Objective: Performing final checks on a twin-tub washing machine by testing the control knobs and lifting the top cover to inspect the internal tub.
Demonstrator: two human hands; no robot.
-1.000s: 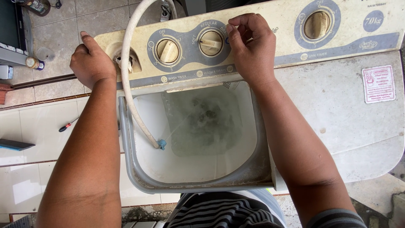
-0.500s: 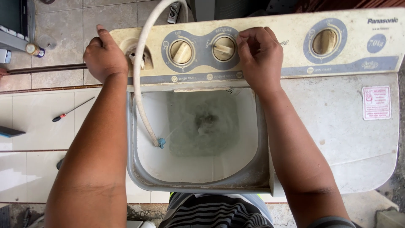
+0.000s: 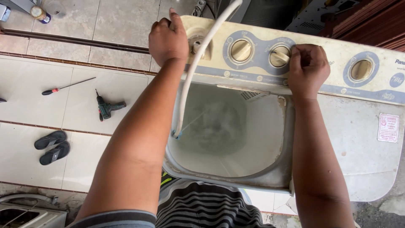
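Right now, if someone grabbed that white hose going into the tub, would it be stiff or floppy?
Probably bendy: the white hose curves over the control panel into the tub. Likely light, being thin. Its wet tip might feel slippery.

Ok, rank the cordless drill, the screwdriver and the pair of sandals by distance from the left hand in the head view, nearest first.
1. Cordless drill, on the floor tiles below and left of the left hand.
2. Screwdriver, further left on the tiles.
3. Pair of sandals, lowest and furthest left.
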